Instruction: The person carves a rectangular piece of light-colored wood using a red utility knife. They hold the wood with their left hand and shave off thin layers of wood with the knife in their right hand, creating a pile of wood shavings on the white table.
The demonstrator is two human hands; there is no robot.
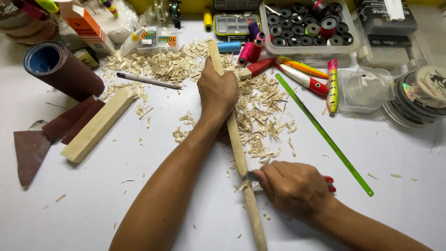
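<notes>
Right hand [295, 188] is nearest the camera, fist closed around a red-handled knife [329, 183], blade end against the wooden stick [238, 148] at its lower third. The blade itself is mostly hidden under the fingers. The stick runs long and slightly tilted up the white table [93, 204], near end off the bottom edge, far end in the shavings.

Left hand [216, 90] is further up the stick, wrapped fully round it, thumb side toward the far end.

Wood shavings [260, 116] are piled on both sides of the stick, densest to its right and around its far tip. A green saw blade [325, 135] lies diagonally, right of the stick, apart from it. A squared wood block [98, 124] lies left of the stick, well apart, with sandpaper strips [74, 120] beside it and a sandpaper roll [60, 69] beyond. A pencil [147, 80] is up left, at the edge of the shavings. Painted fishing lures [306, 76] are right of the stick's far end. A tray of spools [309, 28] is furthest back.
</notes>
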